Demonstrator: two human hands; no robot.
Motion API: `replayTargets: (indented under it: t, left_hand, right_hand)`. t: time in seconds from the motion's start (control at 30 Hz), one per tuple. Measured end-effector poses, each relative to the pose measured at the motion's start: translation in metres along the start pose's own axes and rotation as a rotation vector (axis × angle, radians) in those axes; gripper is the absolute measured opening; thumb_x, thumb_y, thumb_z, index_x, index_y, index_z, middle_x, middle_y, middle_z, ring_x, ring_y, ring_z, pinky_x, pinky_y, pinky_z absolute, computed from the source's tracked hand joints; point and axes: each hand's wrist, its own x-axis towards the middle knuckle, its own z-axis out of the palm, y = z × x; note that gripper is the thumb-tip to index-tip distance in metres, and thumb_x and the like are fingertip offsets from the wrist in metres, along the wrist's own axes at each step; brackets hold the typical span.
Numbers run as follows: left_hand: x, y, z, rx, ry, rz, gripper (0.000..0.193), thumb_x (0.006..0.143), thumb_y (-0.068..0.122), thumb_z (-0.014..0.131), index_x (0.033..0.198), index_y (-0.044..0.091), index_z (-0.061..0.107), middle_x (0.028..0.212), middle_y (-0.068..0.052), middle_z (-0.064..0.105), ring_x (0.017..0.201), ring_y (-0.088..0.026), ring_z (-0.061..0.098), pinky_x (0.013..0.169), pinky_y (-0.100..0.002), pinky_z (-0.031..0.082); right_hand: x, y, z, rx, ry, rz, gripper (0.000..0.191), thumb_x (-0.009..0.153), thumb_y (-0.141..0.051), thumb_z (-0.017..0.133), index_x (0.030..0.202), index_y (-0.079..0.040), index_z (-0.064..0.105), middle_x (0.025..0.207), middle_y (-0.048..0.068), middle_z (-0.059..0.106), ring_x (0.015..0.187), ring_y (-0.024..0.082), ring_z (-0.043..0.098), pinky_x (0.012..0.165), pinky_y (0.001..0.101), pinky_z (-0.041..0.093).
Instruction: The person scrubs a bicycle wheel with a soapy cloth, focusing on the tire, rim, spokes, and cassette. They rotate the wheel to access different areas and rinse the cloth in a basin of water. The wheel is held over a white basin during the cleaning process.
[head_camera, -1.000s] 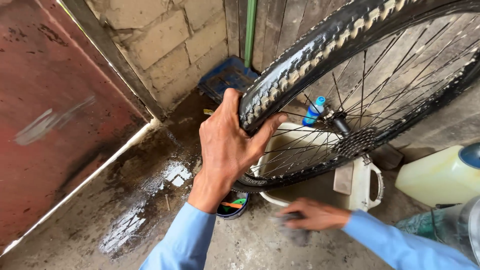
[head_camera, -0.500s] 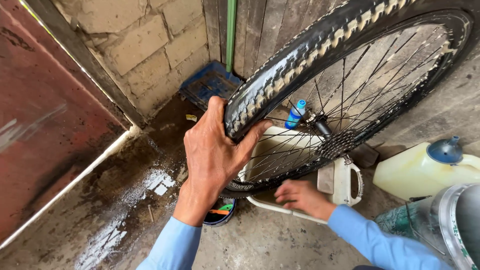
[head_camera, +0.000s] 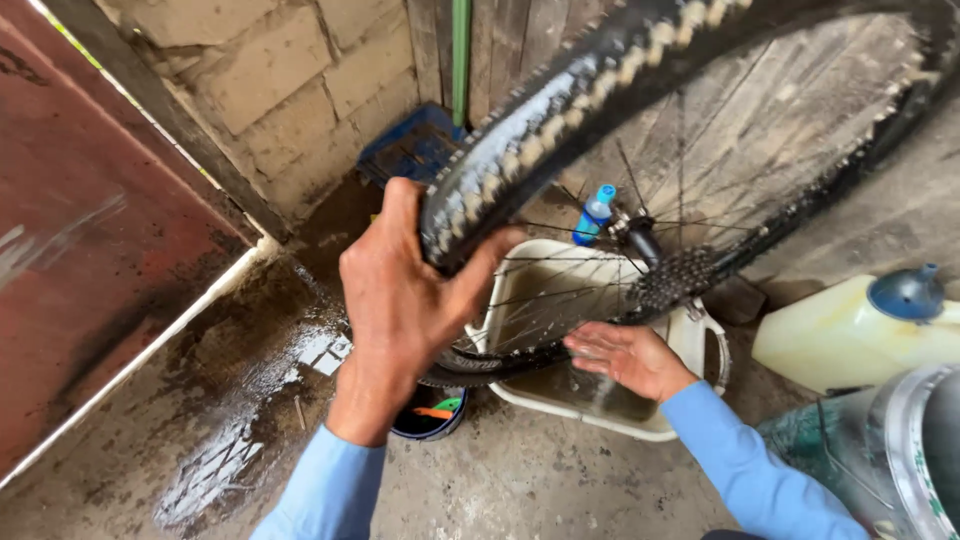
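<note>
Pale jug (head_camera: 850, 335), blue crate (head_camera: 415, 148)

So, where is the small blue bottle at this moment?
In the head view the small blue bottle stands behind the wheel's spokes, just left of the hub, above the white basin and right of the left hand.

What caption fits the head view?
Left hand grips a bicycle wheel by its tyre while the right hand reaches over a white tub of water.
</note>
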Motion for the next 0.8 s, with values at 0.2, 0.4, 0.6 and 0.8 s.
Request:
replayTargets:
  t: [0.2,0.4,0.6,0.8]
  left_hand:
    - [0.001,0.003,0.001,-0.045,-0.015,-0.019,0.054,0.085,0.045,0.086,0.097,0.005,0.052,0.078,-0.012,0.07,0.066,-0.023,0.073,0.057,-0.036,0.056]
    - [0.0,0.005,0.001,-0.022,0.018,0.039,0.055,0.085,0.043,0.087,0.1,0.004,0.053,0.08,-0.015,0.069,0.07,-0.031,0.072,0.06,-0.039,0.054]
    - [-0.001,0.004,0.002,-0.018,0.017,0.033,0.055,0.086,0.043,0.088,0.099,0.004,0.052,0.08,-0.015,0.069,0.07,-0.03,0.072,0.061,-0.038,0.054]
    - [0.001,0.005,0.001,-0.028,0.011,-0.008,0.056,0.083,0.044,0.088,0.1,0.004,0.054,0.077,-0.014,0.069,0.067,-0.027,0.071,0.059,-0.038,0.054]
  right_hand:
    - [-0.014,0.009,-0.004,-0.275,0.59,0.103,0.044,0.097,-0.029,0.052,0.138,-0.012,0.055,0.151,0.006,0.055,0.139,0.024,0.05,0.106,0.0549,0.044]
    - [0.008,0.029,-0.027,0.081,0.587,0.074,0.039,0.103,-0.022,0.054,0.136,-0.002,0.05,0.148,0.02,0.051,0.136,0.035,0.053,0.106,0.0498,0.055]
    - [0.001,0.009,-0.026,-0.105,0.242,0.026,0.039,0.097,-0.025,0.055,0.124,0.002,0.064,0.132,0.02,0.061,0.123,0.034,0.062,0.1,0.0509,0.055]
    - [0.001,0.034,-0.023,-0.21,0.681,0.175,0.035,0.102,-0.028,0.051,0.124,-0.001,0.06,0.132,0.015,0.06,0.121,0.033,0.057,0.106,0.0511,0.046]
